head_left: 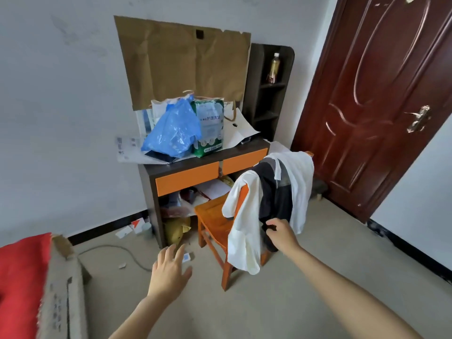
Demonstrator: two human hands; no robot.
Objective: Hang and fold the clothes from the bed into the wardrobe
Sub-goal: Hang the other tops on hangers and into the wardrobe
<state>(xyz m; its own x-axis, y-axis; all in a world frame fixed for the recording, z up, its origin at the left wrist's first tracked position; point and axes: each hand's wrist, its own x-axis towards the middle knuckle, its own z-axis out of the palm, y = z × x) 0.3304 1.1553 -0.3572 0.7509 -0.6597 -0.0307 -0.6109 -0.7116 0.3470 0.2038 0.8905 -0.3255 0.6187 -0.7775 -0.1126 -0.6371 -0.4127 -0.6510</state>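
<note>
A white garment [244, 236] and a dark garment [271, 192] hang over the back of an orange wooden chair [215, 221] in front of a desk. My right hand [281, 234] reaches out and pinches the lower edge of the dark garment. My left hand [168, 272] hovers open over the floor, left of the chair, fingers spread and holding nothing. The red bed cover [19, 285] shows at the lower left edge. No wardrobe is in view.
A dark desk with orange drawers [188, 177] carries a blue plastic bag [173, 130], a green pack [210, 128] and papers. A dark shelf [269, 94] stands beside it. A dark red door [381, 94] is at right. A cardboard box [61, 297] stands by the bed. A cable [115, 249] crosses the floor.
</note>
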